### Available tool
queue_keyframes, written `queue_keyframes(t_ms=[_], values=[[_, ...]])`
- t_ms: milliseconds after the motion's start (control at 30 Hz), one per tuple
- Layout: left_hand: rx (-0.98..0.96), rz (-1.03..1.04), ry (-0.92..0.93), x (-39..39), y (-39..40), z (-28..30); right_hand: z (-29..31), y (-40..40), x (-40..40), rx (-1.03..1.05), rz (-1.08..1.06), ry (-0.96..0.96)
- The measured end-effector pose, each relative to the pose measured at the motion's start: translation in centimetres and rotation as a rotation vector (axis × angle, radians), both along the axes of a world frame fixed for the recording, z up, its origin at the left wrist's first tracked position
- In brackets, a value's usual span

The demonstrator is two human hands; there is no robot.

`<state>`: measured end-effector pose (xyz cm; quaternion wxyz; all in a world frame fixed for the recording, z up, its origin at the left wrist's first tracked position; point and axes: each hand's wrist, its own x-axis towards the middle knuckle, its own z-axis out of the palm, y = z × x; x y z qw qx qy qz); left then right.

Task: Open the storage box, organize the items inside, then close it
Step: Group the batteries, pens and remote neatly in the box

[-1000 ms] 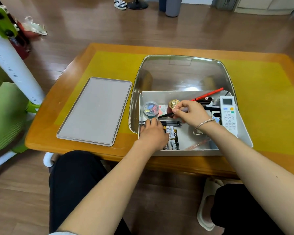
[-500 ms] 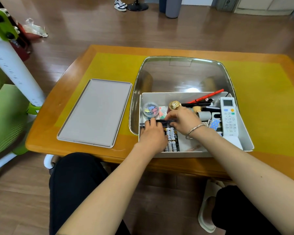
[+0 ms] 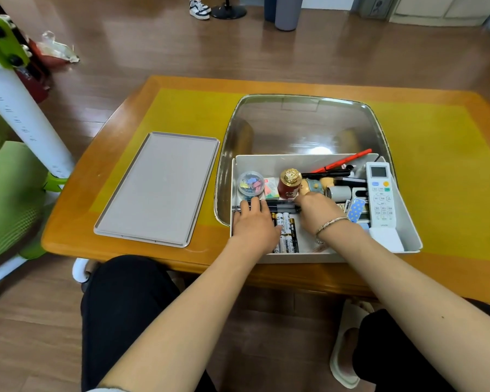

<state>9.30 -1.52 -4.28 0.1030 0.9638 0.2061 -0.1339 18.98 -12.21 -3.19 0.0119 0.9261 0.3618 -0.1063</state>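
One grey lid [image 3: 157,190] lies flat on the table [image 3: 125,114], well left of the one open white storage box [image 3: 405,222] at the near edge. Inside the box, from the left: one clear round tub of coloured clips [image 3: 250,183], then one red bottle with a gold cap [image 3: 289,183] standing upright. In front of them a bundle of black pens [image 3: 280,206] lies crosswise; their number cannot be told. The left hand [image 3: 253,222] rests on the pens with straight fingers. Between the hands lie at least four batteries [image 3: 286,230]. The right hand [image 3: 317,212] reaches to the pens' right end; its fingers are hidden, so its grip cannot be told. One red pen [image 3: 348,161] leans on the far wall, and one white remote [image 3: 381,193] lies along the right side.
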Motion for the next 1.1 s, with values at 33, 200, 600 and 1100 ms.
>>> queue_keyframes(t_ms=[33, 200, 600, 1100], values=[[0.009, 0.014, 0.008, 0.1, -0.1, 0.0, -0.1, 0.0, 0.0, -0.001, -0.007, 0.009], [0.046, 0.067, 0.024, 0.3, -0.3, -0.2, -0.6, -0.1, -0.1, 0.071, -0.067, 0.05], [0.011, 0.024, 0.029, 0.9, 0.1, -0.9, 0.0, -0.5, 0.0, 0.15, -0.118, 0.131], [0.187, -0.013, 0.002, 1.3, -0.4, -0.3, 1.9, 2.6, 3.1, 0.233, -0.023, -0.074]])
